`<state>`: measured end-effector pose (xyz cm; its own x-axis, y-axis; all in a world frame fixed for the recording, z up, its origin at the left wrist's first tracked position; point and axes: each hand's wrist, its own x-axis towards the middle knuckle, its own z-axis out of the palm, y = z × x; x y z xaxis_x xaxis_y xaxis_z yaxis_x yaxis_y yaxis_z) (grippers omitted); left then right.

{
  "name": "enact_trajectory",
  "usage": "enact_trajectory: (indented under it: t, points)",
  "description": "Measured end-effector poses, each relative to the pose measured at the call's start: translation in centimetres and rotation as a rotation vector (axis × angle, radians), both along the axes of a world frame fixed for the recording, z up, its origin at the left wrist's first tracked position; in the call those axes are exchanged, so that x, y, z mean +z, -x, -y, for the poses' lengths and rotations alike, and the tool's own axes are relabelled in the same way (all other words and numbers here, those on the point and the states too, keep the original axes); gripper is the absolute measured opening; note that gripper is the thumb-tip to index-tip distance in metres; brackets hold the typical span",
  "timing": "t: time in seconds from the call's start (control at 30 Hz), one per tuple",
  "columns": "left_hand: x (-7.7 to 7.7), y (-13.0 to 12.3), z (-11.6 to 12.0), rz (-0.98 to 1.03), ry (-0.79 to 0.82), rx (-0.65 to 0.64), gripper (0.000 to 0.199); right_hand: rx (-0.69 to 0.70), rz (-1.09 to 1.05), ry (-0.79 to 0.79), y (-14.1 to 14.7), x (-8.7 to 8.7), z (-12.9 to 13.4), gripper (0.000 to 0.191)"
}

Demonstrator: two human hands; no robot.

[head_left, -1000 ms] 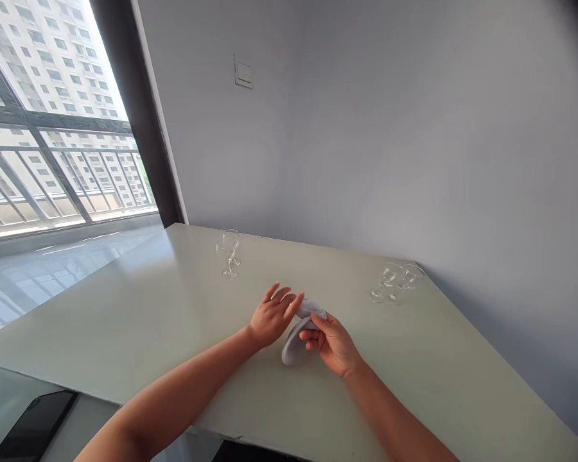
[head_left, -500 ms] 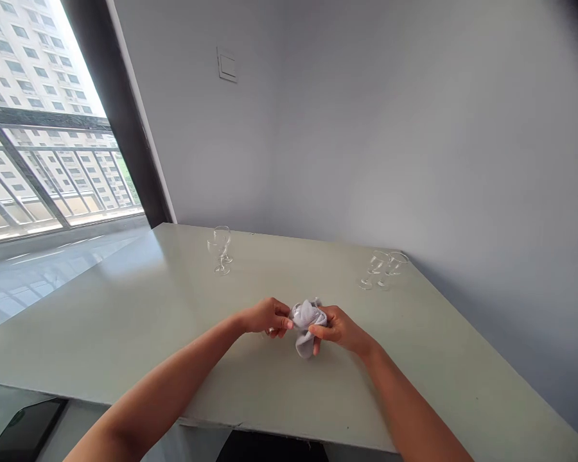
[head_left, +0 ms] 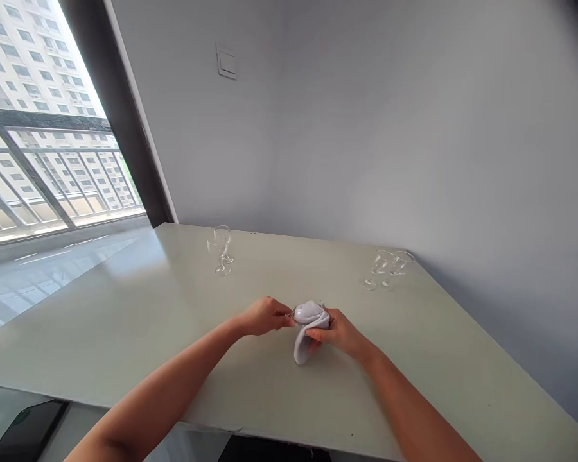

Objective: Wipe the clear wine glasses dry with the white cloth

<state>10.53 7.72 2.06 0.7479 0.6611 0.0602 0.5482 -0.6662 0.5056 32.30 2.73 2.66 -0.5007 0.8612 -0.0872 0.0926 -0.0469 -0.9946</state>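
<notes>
Over the near middle of the table, my right hand (head_left: pixel 338 330) is closed around a pale grey cloth (head_left: pixel 302 346), one fold of which hangs down below the fingers. The cloth wraps a clear wine glass (head_left: pixel 308 312) lying sideways, its bowl partly hidden by fabric. On the other side, my left hand (head_left: pixel 268 316) pinches the thin stem of that glass between thumb and fingers. The foot of the glass is hidden behind the left fingers.
Two clear stemmed glasses (head_left: pixel 221 247) stand at the table's back left. Another pair of stemmed glasses (head_left: pixel 384 263) stands at the back right, near the wall (head_left: pixel 414 128). The pale table (head_left: pixel 270 391) ends in front of me; a dark flat object (head_left: pixel 26 430) lies beyond its left front edge.
The right hand has shifted the cloth on the glass; its lower fold now hangs longer and wider. My left hand keeps hold of the stem, its fingers drawn closer together.
</notes>
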Motion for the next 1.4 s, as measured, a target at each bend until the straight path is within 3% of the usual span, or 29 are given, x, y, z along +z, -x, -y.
enact_trajectory:
  t: [0.07, 0.1, 0.2, 0.27, 0.33, 0.4, 0.47, 0.53, 0.63, 0.7, 0.77, 0.83, 0.93, 1.07, 1.13, 1.17, 1.3, 1.4]
  points:
    - [0.4, -0.1, 0.2, -0.014, 0.178, -0.067, 0.051, -0.006, -0.004, -0.009, -0.2, 0.0, 0.0, 0.017]
    - [0.6, -0.3, 0.4, -0.004, 0.162, -0.044, 0.05, -0.043, -0.025, -0.013, -0.2, -0.1, -0.1, 0.016]
    - [0.7, -1.1, 0.9, 0.055, -0.25, 0.169, 0.036, -0.234, -0.155, 0.005, 0.0, -0.7, -0.7, 0.019]
    - [0.4, -1.4, 1.0, 0.054, -0.552, 0.249, 0.031, -0.28, -0.251, 0.065, 0.2, -1.1, -1.0, 0.023]
    - [-0.1, -1.3, 0.8, 0.027, -0.686, 0.221, 0.029, -0.213, -0.28, 0.114, 0.4, -1.1, -1.0, 0.028]
    - [-0.6, -1.0, 0.5, 0.032, -0.685, 0.182, 0.028, -0.131, -0.229, 0.106, 0.5, -0.9, -0.9, 0.033]
    - [-0.8, -0.9, 0.4, 0.068, -0.596, 0.174, 0.028, -0.107, -0.157, 0.061, 0.4, -0.7, -0.8, 0.033]
    - [-0.7, -0.9, 0.4, 0.119, -0.405, 0.21, 0.027, -0.112, -0.106, 0.012, 0.2, -0.4, -0.7, 0.029]
    - [0.1, -0.6, 0.4, 0.173, 0.111, 0.225, 0.03, -0.063, -0.031, -0.09, -0.3, 0.1, -0.5, 0.022]
    - [0.7, -0.2, 0.2, 0.209, 0.467, 0.162, 0.033, 0.004, 0.04, -0.18, -0.6, 0.5, -0.4, 0.02]
    - [1.0, 0.2, -0.2, 0.261, 0.713, 0.091, 0.035, 0.037, 0.107, -0.268, -1.0, 0.6, -0.5, 0.019]
    - [0.9, 0.6, -0.7, 0.312, 0.848, 0.063, 0.038, 0.013, 0.169, -0.351, -1.5, 0.5, -0.8, 0.018]
    - [0.4, 0.8, -1.2, 0.355, 0.917, 0.125, 0.044, -0.129, 0.291, -0.472, -2.6, -0.2, -1.8, 0.018]
    - [-0.5, 0.8, -1.8, 0.453, 0.846, 0.343, 0.05, -0.551, 0.52, -0.714, -3.9, -0.7, -3.0, 0.021]
    - [-0.7, 0.6, -1.9, 0.48, 0.751, 0.452, 0.049, -0.66, 0.605, -0.89, -3.6, -0.7, -3.0, 0.025]
    - [-0.8, 0.4, -1.9, 0.457, 0.687, 0.494, 0.047, -0.631, 0.638, -0.981, -3.1, -0.6, -2.8, 0.028]
    - [-1.3, -0.7, -0.6, 0.203, 0.305, 0.535, 0.031, -0.244, 0.747, -1.205, 0.4, -0.6, -1.1, 0.045]
    - [-1.5, -1.6, 0.6, 0.097, -0.061, 0.433, 0.025, -0.202, 0.788, -1.218, 2.2, -0.6, -0.3, 0.036]
